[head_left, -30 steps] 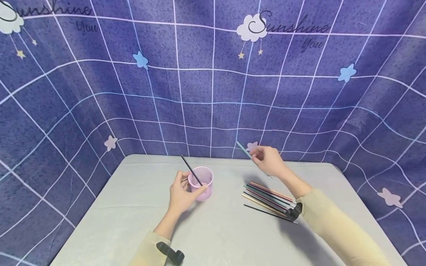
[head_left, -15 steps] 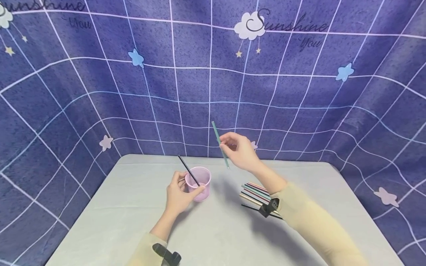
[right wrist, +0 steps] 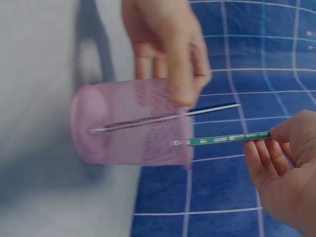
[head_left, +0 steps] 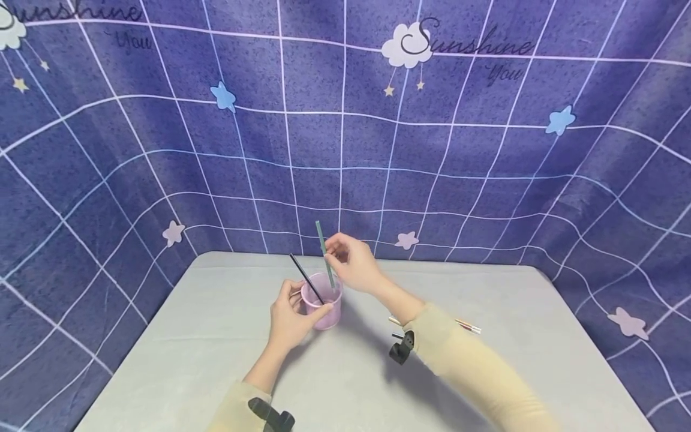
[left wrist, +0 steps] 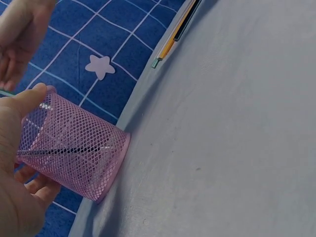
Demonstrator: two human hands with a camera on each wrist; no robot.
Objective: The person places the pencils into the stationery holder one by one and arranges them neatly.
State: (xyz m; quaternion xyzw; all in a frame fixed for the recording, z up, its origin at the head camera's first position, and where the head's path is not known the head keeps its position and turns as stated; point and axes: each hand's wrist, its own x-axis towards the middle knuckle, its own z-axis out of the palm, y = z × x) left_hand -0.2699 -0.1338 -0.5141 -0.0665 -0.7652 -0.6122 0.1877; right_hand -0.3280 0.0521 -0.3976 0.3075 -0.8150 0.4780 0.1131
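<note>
A pink mesh pencil cup stands on the table, and my left hand grips it with the thumb at the near rim and fingers round the far side. Inside it leans a black pencil, its upper part sticking out to the left. My right hand pinches a green pencil between thumb and fingers, above the cup's right side. The green pencil's lower tip is just inside the rim, as the right wrist view shows.
Several more pencils lie on the grey table to the right, mostly hidden beneath my right forearm. A blue gridded curtain with stars hangs behind the table and along both sides.
My right hand has carried the green pencil left from above the loose pencils to the cup, and its tip has dipped inside. My left hand has stayed on the cup.
</note>
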